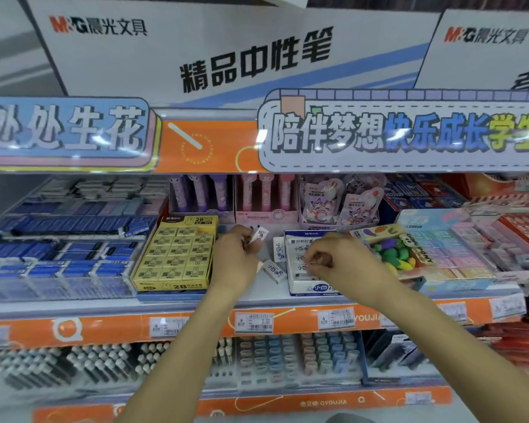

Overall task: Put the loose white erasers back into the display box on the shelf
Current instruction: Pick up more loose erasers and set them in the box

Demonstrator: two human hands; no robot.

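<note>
The white display box (313,288) stands on the middle shelf, open at the top, with white erasers in rows inside. My right hand (342,264) rests over the box, its fingers pinched on an eraser inside it. To the left of the box, my left hand (237,254) holds a white eraser (259,233) raised between its fingertips. One loose eraser (274,271) lies flat on the shelf between my hands. Another loose eraser (279,249) stands on edge against the box's left wall.
A yellow box of 2B erasers (174,257) sits just left of my left hand. A box of coloured vegetable-shaped erasers (397,251) lies right of the white box. Blue eraser packs (61,251) fill the far left. Pink and purple packs stand behind. Price tags (254,322) line the shelf edge.
</note>
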